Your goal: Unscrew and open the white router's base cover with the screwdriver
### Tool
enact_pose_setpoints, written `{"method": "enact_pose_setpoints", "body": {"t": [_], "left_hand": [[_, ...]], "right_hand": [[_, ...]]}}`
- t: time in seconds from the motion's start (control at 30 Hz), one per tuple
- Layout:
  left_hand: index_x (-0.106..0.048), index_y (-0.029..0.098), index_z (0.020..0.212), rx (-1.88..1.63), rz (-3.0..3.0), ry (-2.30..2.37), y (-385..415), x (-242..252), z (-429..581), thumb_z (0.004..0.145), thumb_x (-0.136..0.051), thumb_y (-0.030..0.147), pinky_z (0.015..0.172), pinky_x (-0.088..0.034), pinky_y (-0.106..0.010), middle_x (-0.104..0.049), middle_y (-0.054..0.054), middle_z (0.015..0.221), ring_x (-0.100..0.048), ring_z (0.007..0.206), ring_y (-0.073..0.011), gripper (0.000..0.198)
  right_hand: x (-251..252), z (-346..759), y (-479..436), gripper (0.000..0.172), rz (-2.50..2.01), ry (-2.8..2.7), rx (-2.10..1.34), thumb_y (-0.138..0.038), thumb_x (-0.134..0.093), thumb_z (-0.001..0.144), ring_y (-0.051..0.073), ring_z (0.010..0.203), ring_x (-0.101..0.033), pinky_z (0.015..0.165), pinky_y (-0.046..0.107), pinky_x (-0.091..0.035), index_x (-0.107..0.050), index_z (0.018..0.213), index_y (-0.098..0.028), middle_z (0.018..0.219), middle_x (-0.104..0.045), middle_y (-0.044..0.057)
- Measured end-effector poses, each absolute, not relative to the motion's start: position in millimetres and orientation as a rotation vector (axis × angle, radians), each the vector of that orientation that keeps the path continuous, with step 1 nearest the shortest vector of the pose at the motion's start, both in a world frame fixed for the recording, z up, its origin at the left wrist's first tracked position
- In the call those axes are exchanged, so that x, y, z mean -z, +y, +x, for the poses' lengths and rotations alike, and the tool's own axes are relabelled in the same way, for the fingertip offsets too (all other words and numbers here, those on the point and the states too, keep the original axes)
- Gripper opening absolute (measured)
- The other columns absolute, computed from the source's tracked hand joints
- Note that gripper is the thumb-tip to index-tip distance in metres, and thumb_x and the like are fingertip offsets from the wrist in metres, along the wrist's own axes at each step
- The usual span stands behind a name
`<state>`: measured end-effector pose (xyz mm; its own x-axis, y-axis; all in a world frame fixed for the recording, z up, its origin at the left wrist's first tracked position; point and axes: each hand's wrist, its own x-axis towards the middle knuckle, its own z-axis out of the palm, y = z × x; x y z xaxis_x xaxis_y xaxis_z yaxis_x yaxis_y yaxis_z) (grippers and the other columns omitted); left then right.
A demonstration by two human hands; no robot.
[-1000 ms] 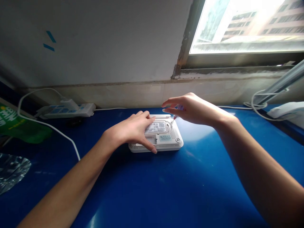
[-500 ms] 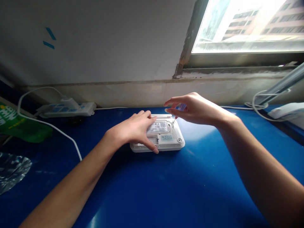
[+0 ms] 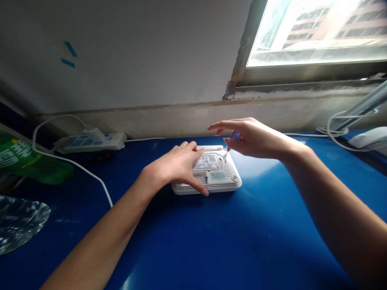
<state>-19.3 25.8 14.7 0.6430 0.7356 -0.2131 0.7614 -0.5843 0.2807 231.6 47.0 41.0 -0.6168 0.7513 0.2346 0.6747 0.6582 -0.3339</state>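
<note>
A white router lies face down on the blue table, its vented underside with printed labels facing up. My left hand spans the router's left part, thumb on the near edge and fingers over the far side, holding it down. My right hand is above the far right corner, closed on a small screwdriver with a translucent purple-blue handle. Its thin shaft points down at the round recess in that corner; whether the tip sits in a screw cannot be made out. The index finger extends forward, off the handle.
A white power strip with a plugged-in charger stands by the wall at left, its white cable looping forward. Further left lie a green bottle and clear crinkled plastic. A metal pole wrapped in cable rises at right.
My right thumb has drawn back along the screwdriver handle and the fingers have shifted around it. My left hand keeps its hold on the router. The whole view has shifted slightly.
</note>
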Motion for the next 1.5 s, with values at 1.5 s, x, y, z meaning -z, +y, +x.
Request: {"method": "enact_pose_setpoints", "body": {"t": [1.5], "left_hand": [[-0.06,0.028,0.143,0.1,2.491,1.194,30.1,-11.6,-21.9,0.06,-0.075,0.094,0.099,-0.047,-0.039,-0.055,-0.008,0.137,-0.053,0.124,-0.0342,0.107]], "right_hand": [[-44.8,230.7,42.8,0.04,-1.19,-2.594,-0.293,-0.03,-0.066,0.1,0.02,0.082,-0.076,0.066,0.028,-0.053,-0.069,0.14,-0.026,0.107,-0.083,0.007]]}}
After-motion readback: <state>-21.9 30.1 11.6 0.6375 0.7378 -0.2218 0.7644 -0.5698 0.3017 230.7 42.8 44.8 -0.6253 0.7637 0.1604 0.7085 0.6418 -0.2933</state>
